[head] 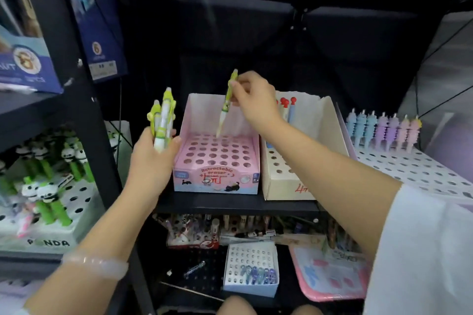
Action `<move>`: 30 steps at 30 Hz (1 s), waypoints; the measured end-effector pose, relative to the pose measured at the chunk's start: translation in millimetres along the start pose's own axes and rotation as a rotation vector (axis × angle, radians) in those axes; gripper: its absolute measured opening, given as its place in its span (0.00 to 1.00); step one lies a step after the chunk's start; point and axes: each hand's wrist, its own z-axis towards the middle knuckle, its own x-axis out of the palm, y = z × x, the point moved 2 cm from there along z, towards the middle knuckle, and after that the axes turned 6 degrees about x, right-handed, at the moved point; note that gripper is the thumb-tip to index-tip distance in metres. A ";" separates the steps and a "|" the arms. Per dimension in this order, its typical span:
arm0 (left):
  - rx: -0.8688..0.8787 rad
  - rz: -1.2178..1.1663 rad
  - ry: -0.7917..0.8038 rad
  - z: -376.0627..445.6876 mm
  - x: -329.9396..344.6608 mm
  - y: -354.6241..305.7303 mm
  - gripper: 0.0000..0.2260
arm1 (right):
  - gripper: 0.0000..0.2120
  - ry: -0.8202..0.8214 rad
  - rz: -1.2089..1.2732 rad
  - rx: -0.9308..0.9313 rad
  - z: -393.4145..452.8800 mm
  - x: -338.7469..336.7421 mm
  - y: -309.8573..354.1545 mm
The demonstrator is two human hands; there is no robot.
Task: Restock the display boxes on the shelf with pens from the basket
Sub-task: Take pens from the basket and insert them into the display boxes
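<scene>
Black metal shelf (pixel 238 206) is seen carrying the display boxes side by side, presumably so each can be reached from the front. The pink display box (pixel 216 161) sits at centre, its grid of holes all unfilled, so restocking here is judged barely begun. Just beside it on the right, a white display box (pixel 289 179) holds a few red-topped pens (pixel 286 107) at its back row, partly hidden by the right forearm. The left hand (pixel 151 158) is curled round a bundle of green pens (pixel 162 123), held upright and close to the pink box, likely as a ready supply. The right hand (pixel 253 100) pinches a single green pen (pixel 226 103) near its top, tip down and tilted, over the back row of holes; whether the tip is touching a hole cannot be told. The basket is not made out anywhere. Print on the pink box front is mostly blurred. Lower shelf contents are dim and cluttered; the far left panda pens (pixel 51 186) are smeared.
</scene>
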 end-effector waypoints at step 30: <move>-0.038 0.130 0.080 21.1 -9.0 2.1 0.06 | 0.15 0.526 0.240 0.090 -16.6 69.1 0.4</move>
